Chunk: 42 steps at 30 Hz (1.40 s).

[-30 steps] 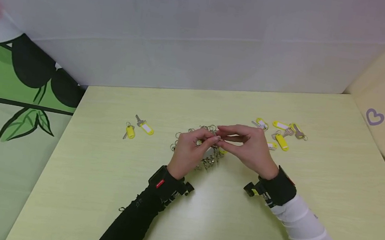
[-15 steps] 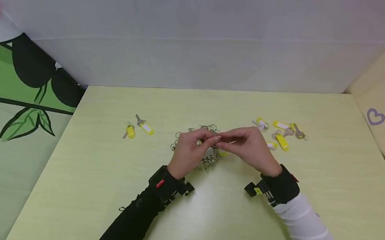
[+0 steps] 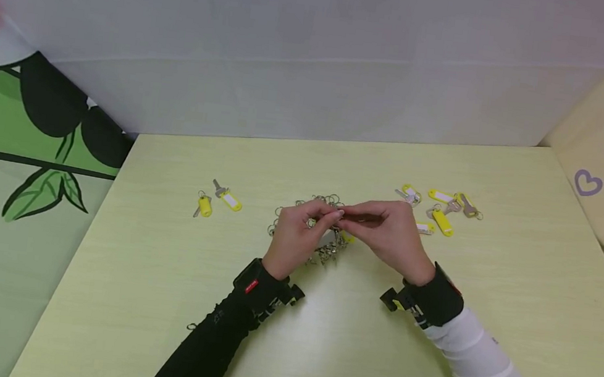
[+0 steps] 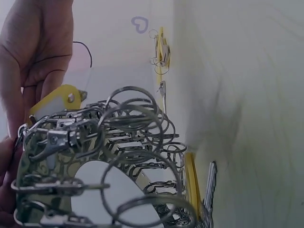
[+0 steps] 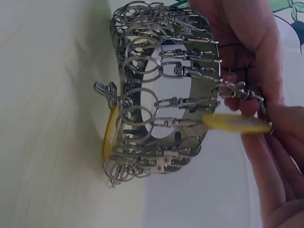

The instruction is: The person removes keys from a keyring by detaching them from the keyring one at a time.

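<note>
A holder with a green patterned rim (image 4: 33, 152) stands on the table, hung all round with metal swivel clasps and split rings (image 5: 140, 102). My left hand (image 3: 294, 237) is at its top, fingertips pinching a swivel clasp (image 5: 240, 90) drawn out from the rim. Opposite, my right hand (image 3: 392, 233) pinches the small metal ring end of a yellow key tag (image 5: 235, 123), right beside that clasp. Fingertips of both hands meet, so the link between ring and clasp is partly hidden. Low on the holder hangs another yellow key tag (image 5: 110, 135) with a key.
Two yellow-tagged keys (image 3: 220, 195) lie left of the holder on the pale wooden table (image 3: 155, 296). Several more yellow-tagged keys (image 3: 445, 211) lie to the right, behind my right hand. A grey-white wall (image 3: 289, 106) borders the back edge.
My right hand has shifted and turned slightly, its fingers drawing closer together at the fingertips. The left hand stays almost still, and the holder and loose keys have not moved.
</note>
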Motion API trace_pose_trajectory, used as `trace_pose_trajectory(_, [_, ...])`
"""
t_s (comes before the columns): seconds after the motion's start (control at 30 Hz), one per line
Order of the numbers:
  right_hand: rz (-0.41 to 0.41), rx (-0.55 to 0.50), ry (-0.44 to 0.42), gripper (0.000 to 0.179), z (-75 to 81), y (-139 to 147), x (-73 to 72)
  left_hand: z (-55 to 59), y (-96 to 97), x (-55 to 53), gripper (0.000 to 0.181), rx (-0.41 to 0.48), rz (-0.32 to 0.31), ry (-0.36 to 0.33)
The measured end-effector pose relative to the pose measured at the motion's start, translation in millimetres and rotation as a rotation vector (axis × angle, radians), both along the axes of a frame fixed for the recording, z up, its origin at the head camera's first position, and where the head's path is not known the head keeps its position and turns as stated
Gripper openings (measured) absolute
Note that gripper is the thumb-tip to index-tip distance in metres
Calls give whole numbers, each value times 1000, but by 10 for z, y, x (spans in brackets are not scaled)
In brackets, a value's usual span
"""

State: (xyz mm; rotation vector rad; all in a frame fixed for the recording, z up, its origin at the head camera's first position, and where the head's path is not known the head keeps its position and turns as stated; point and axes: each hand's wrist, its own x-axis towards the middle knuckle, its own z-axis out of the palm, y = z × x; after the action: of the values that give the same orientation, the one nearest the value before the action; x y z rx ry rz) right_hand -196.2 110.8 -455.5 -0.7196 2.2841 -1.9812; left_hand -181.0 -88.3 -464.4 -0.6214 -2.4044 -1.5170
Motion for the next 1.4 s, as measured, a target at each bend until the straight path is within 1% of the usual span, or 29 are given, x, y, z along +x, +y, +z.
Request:
trace_pose_trajectory(0.1, [-47,19,76,26,-10,-32,18,-1,0,-2,11,5,-4,-5])
trace_pose_trajectory(0.2, [-83,35,186,27,-19,-53,36,-8,4,-4,11,10,-6,-9])
trace_pose_trajectory(0.27, [-83,35,236,28,-9,-57,45,-8,7,-2,11,18,-8,-10])
trace_pose_trajectory(0.33, [-64,36,248,29,-5,-40,42,-6,12,0,11,27,-7,-13])
trace_pose_trajectory(0.4, [-31,34,211,29,6,-1,26,2,18,3,11,39,-6,-14])
trace_pose_trajectory(0.6, [68,17,-16,24,-8,125,-93,3,17,6,11,75,-1,-26])
trace_pose_trajectory(0.67, [90,3,-52,22,-34,132,-116,5,18,8,11,83,-4,-25])
trace_pose_trajectory(0.73, [87,-7,-38,20,-50,119,-113,1,20,5,11,80,-5,-22])
trace_pose_trajectory(0.77, [70,-6,-7,19,-58,110,-106,-2,20,4,10,75,-5,-19])
trace_pose_trajectory(0.83, [14,19,111,19,-62,87,-84,-7,22,-2,9,65,-6,-21])
trace_pose_trajectory(0.93, [-89,131,382,22,-51,54,-41,-15,17,-6,8,50,-7,-26])
trace_pose_trajectory(1.0, [-140,208,562,25,-33,36,-16,-16,13,-7,8,50,-12,-31])
trace_pose_trajectory(1.07, [-163,266,700,28,-17,25,6,-16,7,-6,8,53,-17,-32])
trace_pose_trajectory(1.1, [-164,288,751,29,-7,20,13,-16,5,-6,7,55,-22,-33])
trace_pose_trajectory(1.2, [-170,343,835,34,15,16,27,-10,2,-3,7,73,-43,-46])
trace_pose_trajectory(1.3, [-175,378,862,38,32,14,35,-2,6,0,7,96,-63,-73])
trace_pose_trajectory(1.4, [-182,388,879,41,36,8,47,4,10,3,6,118,-77,-97])
